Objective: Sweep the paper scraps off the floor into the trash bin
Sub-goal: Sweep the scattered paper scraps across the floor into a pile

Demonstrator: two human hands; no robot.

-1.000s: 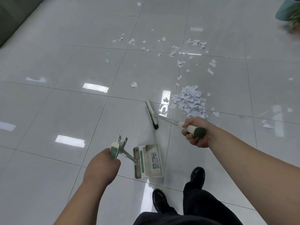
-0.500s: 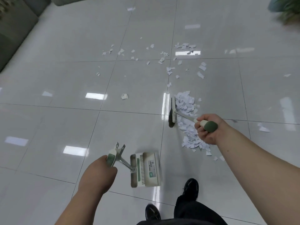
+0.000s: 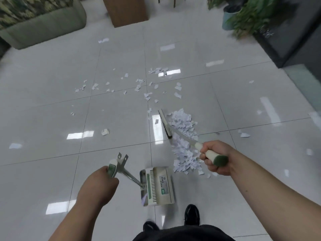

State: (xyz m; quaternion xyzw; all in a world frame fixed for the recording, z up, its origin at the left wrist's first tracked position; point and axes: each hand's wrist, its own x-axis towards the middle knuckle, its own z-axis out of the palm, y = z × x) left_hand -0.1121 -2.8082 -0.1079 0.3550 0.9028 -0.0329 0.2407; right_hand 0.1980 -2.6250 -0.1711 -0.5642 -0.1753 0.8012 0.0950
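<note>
i log: right hand [image 3: 214, 158] gripping broom [image 3: 166, 126] beside scrap pile [image 3: 183, 136]; left hand [image 3: 97, 186] gripping dustpan [image 3: 157, 186] handle; broom head blurred, floor contact unclear.

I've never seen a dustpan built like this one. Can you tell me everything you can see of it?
The dustpan is a cream, plastic-looking pan with a green strip, a row of comb teeth and a small printed label. A shiny metal rod slants up from it to a cream-and-green grip with a forked metal clip at the top, which the left hand grips. It sits low at the pale tiled floor, just ahead of the black shoes, with its far right corner close to the paper pile.
</note>
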